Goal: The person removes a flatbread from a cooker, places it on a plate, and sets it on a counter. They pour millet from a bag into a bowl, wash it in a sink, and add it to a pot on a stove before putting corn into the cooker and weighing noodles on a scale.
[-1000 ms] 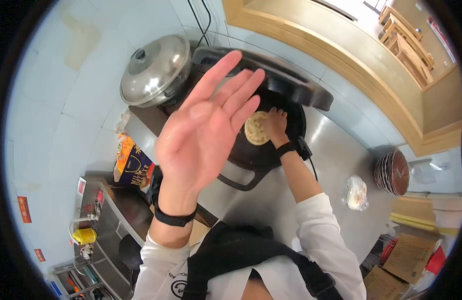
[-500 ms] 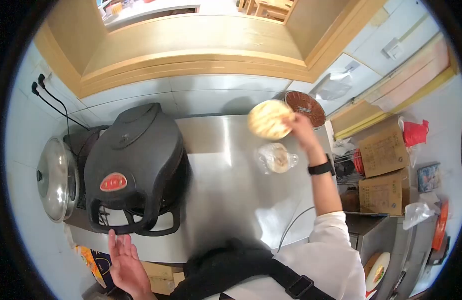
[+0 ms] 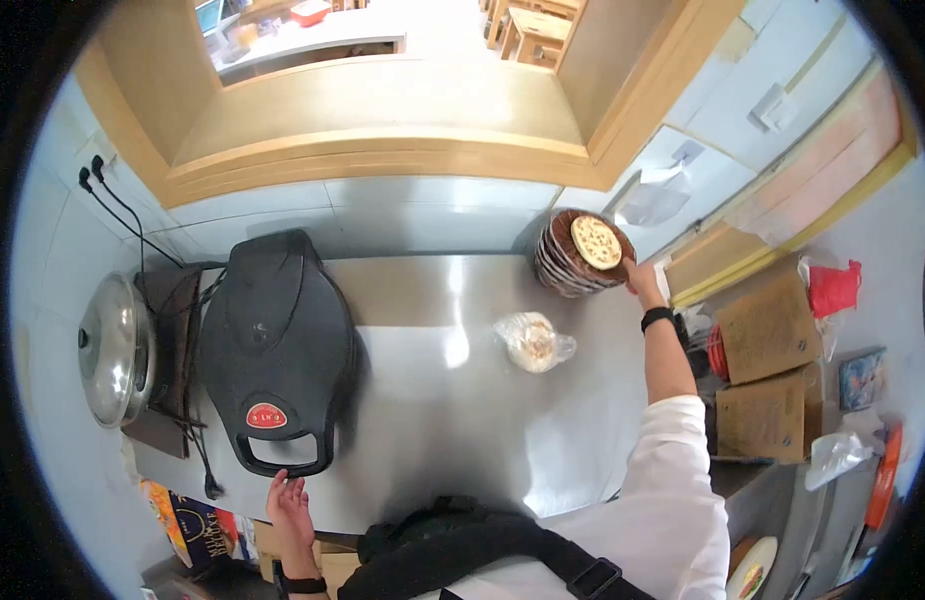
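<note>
My right hand is at the right rim of a brown basket, its fingers closed on the edge as far as I can see. A round, browned flatbread lies on the basket's brown inside. Nearer to me, a clear plastic bag with pale round bread in it rests on the steel counter. On the left stands a black electric griddle with its lid down. My left hand is just below the griddle's front handle, fingers stretched out, the tips touching it or very close.
A steel pot lid leans at the far left, with black cables near it. Behind the steel counter is a wood-framed opening. Cardboard boxes are stacked on the right. A plastic bag hangs on the wall.
The griddle lid has come down. The flatbread has gone from my right hand into the basket, and that hand is now at the rim. The view has shifted slightly.
</note>
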`<state>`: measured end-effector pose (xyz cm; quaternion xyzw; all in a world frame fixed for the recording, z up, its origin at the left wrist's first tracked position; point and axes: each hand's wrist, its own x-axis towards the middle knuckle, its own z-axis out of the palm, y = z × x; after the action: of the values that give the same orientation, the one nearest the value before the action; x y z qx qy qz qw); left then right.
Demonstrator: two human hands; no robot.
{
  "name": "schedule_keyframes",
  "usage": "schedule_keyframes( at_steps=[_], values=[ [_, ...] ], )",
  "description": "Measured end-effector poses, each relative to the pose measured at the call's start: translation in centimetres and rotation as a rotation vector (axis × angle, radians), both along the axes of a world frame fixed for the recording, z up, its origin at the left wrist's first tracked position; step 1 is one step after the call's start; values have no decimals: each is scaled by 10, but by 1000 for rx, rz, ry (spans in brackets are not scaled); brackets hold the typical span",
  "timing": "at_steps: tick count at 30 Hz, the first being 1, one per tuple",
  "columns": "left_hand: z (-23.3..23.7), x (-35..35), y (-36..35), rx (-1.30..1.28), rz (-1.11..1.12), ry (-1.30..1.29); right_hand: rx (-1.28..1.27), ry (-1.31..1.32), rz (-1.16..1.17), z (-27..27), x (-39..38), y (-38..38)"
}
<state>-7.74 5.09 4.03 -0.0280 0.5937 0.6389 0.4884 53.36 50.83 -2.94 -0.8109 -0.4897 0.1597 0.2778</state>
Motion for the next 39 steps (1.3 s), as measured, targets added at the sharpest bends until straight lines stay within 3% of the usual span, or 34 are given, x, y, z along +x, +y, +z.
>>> schedule_keyframes(
  at_steps=[1,2,3,7,9,10,12,13,16,21,24,26,28,30,32,36,39],
  values=[
    [-12,-1,-3,18,18,-4,-85,206,77,0,4,3],
    [-23,-4,-6,0,20,23,11,175,103,-5,4,2],
    [-28,-5,-7,-21,21,53,-48,134,104,16,-8,-9],
    [-5,16,-4,-22,31,70,-160,588,94,38,-9,-22],
    [-3,27,-8,-280,61,378,-167,703,115,55,-14,-36],
    [4,35,-11,-273,82,375,-184,723,110,59,-16,-41],
    [22,49,-13,-269,105,432,10,992,212,50,-8,-47],
    [22,53,-15,-260,120,431,15,992,230,54,-13,-53],
    [23,59,-18,-160,-3,357,99,1118,304,90,-31,-76],
    [35,61,9,-5,-528,133,-2,1253,242,155,-82,-82],
    [32,54,26,22,-561,100,-119,1395,229,188,-136,-57],
    [30,44,31,38,-560,77,-120,1530,372,198,-181,-31],
    [28,31,34,53,-558,61,12,1574,351,186,-224,8],
    [29,16,31,66,-541,106,49,1657,487,164,-249,59],
    [25,3,26,52,-514,103,139,1581,319,167,-294,87],
    [32,-20,27,11,-486,105,179,1390,315,165,-337,127],
    [40,-25,35,-12,-488,136,75,1301,276,175,-328,113]
  ],
)
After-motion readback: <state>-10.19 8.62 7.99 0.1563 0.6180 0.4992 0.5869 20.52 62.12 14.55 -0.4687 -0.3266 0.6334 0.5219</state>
